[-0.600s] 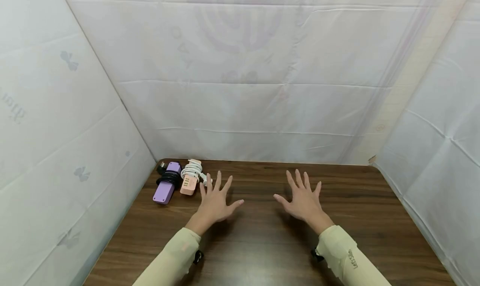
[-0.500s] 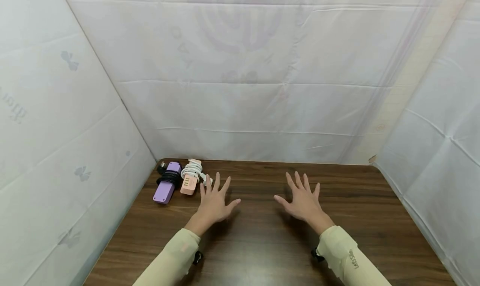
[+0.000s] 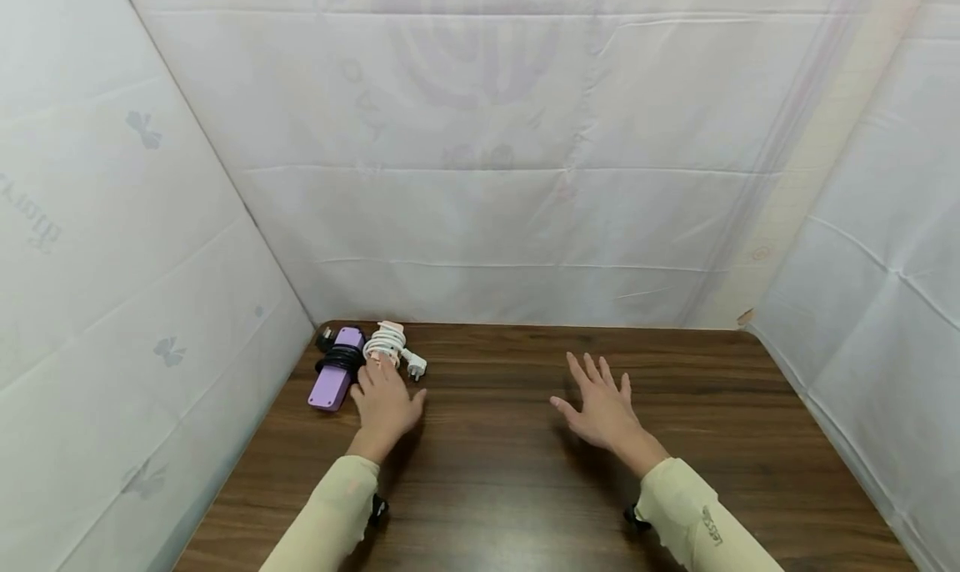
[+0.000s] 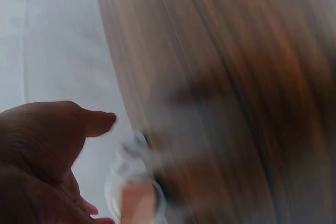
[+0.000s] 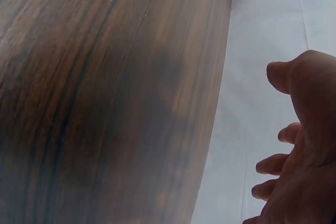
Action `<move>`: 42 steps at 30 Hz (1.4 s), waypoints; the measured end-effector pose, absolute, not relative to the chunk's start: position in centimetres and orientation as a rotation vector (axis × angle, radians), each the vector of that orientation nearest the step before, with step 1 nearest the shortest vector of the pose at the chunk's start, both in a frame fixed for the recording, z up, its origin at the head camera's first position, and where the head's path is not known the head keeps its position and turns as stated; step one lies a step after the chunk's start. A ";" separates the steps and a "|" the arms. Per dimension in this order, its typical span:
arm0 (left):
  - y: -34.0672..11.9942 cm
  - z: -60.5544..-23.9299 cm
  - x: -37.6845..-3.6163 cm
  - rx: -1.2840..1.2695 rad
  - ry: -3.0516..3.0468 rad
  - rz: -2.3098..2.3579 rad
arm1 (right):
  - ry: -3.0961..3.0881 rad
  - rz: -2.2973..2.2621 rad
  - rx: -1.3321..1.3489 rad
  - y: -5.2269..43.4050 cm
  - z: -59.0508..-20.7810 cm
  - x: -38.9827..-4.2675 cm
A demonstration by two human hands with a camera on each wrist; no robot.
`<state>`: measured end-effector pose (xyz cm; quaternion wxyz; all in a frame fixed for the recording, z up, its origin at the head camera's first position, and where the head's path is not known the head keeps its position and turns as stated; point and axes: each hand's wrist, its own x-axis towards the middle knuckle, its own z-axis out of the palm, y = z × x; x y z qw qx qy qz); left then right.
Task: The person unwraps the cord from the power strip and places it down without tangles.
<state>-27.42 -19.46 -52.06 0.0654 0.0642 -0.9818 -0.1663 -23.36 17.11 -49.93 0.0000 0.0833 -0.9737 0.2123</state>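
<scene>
My left hand (image 3: 385, 407) reaches over the near end of a peach power strip (image 4: 137, 202), fingertips right at its wound white cord (image 3: 387, 339). Its thumb stands out to the side, apart from the strip. The hand covers much of the peach body in the head view. A white plug (image 3: 416, 366) lies just right of the coil. Left of it is a purple power strip (image 3: 328, 388) wrapped in black cord (image 3: 343, 357). My right hand (image 3: 602, 409) hovers over the right half of the table with fingers spread, holding nothing.
The dark wood table (image 3: 480, 480) carries both strips at its back left corner. White sheeting forms a back wall (image 3: 480, 222), a left wall (image 3: 150, 305) and a right wall (image 3: 877, 305) around it. A black plug (image 3: 325, 339) lies beside the purple strip.
My left hand has moved left, from beside the peach power strip to over its near end, and its fingers have drawn closer together. My right hand has shifted only slightly.
</scene>
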 end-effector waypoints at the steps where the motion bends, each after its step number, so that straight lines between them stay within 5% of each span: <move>1: -20.1 -52.1 -27.7 0.230 -2.954 -0.480 | -3.054 0.665 0.264 17.2 -50.0 -23.3; 31: -23.3 -52.3 -30.9 0.301 -2.954 -0.474 | -2.934 0.696 0.260 18.6 -49.8 -22.8; 42: -21.4 -52.0 -29.9 -0.004 -2.813 -0.564 | -2.936 0.679 0.282 18.3 -49.8 -22.8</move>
